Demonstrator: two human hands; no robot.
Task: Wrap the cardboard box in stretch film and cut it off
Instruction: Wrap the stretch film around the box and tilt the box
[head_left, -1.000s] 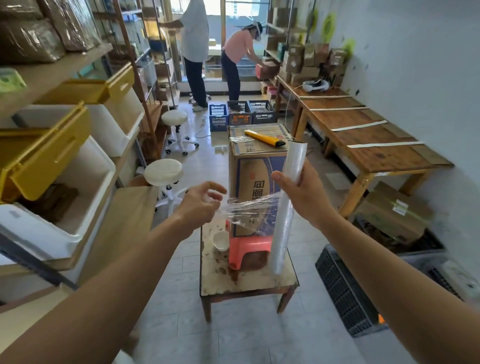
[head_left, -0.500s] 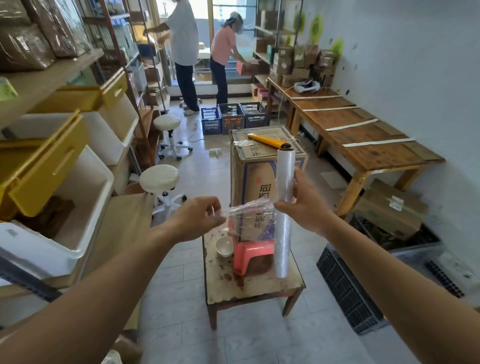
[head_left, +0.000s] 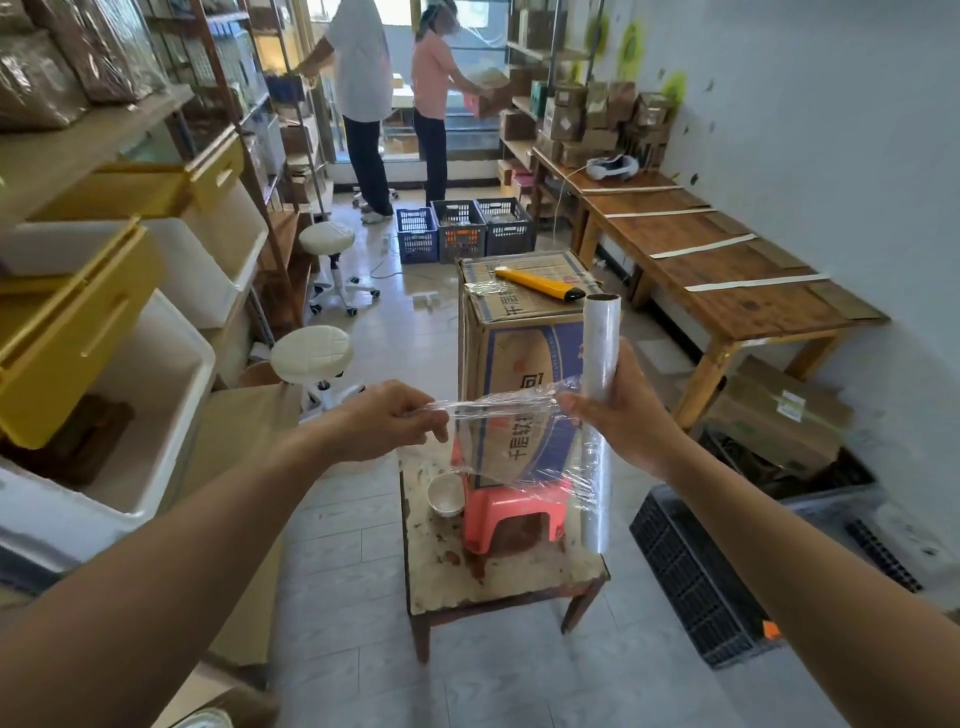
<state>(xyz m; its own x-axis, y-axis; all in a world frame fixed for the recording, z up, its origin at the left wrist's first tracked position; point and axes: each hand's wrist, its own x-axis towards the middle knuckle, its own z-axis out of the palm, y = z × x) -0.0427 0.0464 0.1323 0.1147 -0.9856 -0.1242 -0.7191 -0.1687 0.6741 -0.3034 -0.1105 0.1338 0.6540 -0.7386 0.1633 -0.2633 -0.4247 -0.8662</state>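
Left hand (head_left: 387, 423) is pinching the free end of the stretch film (head_left: 498, 409) between thumb and curled fingers. Right hand (head_left: 618, 415) is gripping the film roll (head_left: 601, 338) near its middle, fingers wrapped round it, roll standing upright. Film is spanning wrinkled between the two grips, in the air, apparently touching nothing else. Just beyond that span the cardboard box (head_left: 519, 353) is standing upright on a red stool (head_left: 519, 519), which is sitting on a small worn table (head_left: 467, 571). A white bowl (head_left: 445, 493) is sitting below the left grip, beside the stool. Judged progress: early. The leading edge is not yet anchored to the box. A crinkled film scrap is showing on the lid, but whether any full turn is lying on the sides I cannot tell. Remaining: attach, carry the roll round all four faces, cut. The yellow cutter (head_left: 540, 283) is lying on the lid, beyond the right grip. Room: box corners are looking sharp enough to snag film, and the stool stack is looking tippy under pull. Open floor is lying left of the left grip up to the white swivel stools (head_left: 310, 353). Right of the right grip a black crate (head_left: 691, 566) and a wooden bench (head_left: 727, 280) are narrowing the passage. Two people are working far behind, well apart.
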